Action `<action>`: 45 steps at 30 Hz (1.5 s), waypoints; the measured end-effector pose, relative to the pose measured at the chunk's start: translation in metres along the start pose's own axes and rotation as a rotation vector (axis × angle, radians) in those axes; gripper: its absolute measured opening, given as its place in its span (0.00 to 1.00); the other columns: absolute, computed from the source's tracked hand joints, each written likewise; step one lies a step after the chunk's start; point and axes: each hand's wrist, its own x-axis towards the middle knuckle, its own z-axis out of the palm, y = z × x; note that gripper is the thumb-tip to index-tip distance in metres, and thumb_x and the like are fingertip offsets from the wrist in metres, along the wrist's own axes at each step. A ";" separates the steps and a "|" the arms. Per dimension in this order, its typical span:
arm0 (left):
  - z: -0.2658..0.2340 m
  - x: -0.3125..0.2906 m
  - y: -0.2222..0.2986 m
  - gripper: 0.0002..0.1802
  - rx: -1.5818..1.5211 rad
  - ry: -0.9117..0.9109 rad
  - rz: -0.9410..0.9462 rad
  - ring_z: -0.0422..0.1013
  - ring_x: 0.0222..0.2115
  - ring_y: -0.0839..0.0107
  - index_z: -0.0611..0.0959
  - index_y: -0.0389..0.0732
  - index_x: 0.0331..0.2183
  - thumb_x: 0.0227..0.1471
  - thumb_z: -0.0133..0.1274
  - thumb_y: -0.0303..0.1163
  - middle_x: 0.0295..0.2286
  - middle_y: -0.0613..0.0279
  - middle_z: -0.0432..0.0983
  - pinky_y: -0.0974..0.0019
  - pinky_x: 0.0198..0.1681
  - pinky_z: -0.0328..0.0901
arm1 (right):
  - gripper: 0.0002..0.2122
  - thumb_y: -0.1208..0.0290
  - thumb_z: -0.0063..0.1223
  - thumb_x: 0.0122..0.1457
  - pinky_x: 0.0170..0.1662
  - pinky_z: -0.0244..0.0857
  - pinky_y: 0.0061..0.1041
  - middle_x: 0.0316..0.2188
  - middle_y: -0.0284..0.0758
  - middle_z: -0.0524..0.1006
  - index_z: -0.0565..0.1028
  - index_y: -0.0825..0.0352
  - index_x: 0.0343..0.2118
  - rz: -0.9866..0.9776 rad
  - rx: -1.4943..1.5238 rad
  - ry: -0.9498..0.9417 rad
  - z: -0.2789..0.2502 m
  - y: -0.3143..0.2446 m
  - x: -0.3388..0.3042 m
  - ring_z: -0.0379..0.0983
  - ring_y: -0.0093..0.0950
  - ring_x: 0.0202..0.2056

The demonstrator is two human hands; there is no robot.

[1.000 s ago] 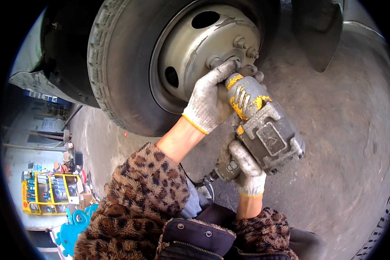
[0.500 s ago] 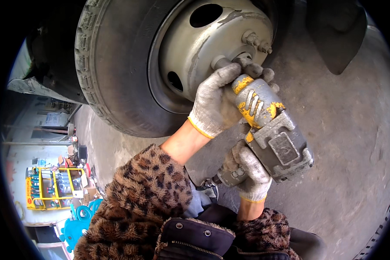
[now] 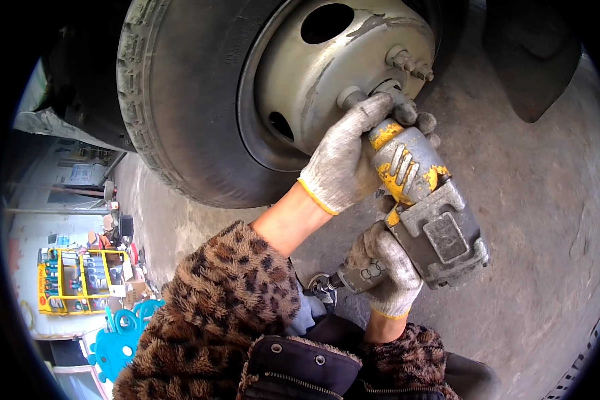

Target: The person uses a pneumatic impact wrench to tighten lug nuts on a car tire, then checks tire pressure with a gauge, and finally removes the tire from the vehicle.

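- Both hands gloved in grey knit with yellow cuffs; left hand wraps closed around the nose of the impact wrench, fingers curled over its yellow front end near frame centre
- Right hand is clenched round the wrench's handle, lower centre of the frame; whether a finger presses the trigger cannot be told
- Wrench: worn grey body with chipped yellow paint; long axis runs from lower right up toward upper centre, nose end pointing at the wheel hub
- Socket end is mostly hidden behind the left glove; it appears to meet a lug nut just above the left fingertips, contact not clearly visible
- Left hand is the nearer of the two to the hub; right hand sits well behind, at the tool's rear
- Counts: one wrench, two gloved hands, one wheel with a grey steel rim, two round holes seen in the rim, about three lug studs visible at upper centre right
- Tyre fills the upper left; bare concrete floor at right
- Yellow rack of goods at lower left, blue plastic item beside it
- Leopard-print sleeves enter from the lower edge
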 end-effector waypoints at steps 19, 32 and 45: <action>0.015 0.011 0.004 0.21 -0.074 0.037 -0.041 0.75 0.41 0.57 0.79 0.39 0.27 0.64 0.46 0.44 0.33 0.51 0.77 0.52 0.49 0.72 | 0.08 0.69 0.58 0.58 0.30 0.64 0.26 0.23 0.32 0.70 0.71 0.68 0.34 -0.008 -0.019 0.008 0.008 -0.012 0.003 0.67 0.24 0.25; 0.006 0.010 0.003 0.20 -0.053 0.021 -0.036 0.74 0.42 0.59 0.79 0.39 0.28 0.64 0.46 0.44 0.34 0.53 0.76 0.51 0.51 0.71 | 0.09 0.69 0.59 0.57 0.29 0.63 0.24 0.22 0.32 0.71 0.72 0.68 0.32 -0.018 -0.046 0.068 0.003 -0.004 0.002 0.68 0.24 0.24; 0.008 0.004 0.005 0.16 -0.004 0.095 -0.033 0.72 0.40 0.59 0.79 0.42 0.28 0.64 0.45 0.40 0.26 0.65 0.75 0.46 0.50 0.70 | 0.11 0.66 0.58 0.57 0.29 0.62 0.26 0.23 0.30 0.66 0.70 0.65 0.34 0.015 -0.017 0.072 -0.004 0.010 0.006 0.65 0.24 0.24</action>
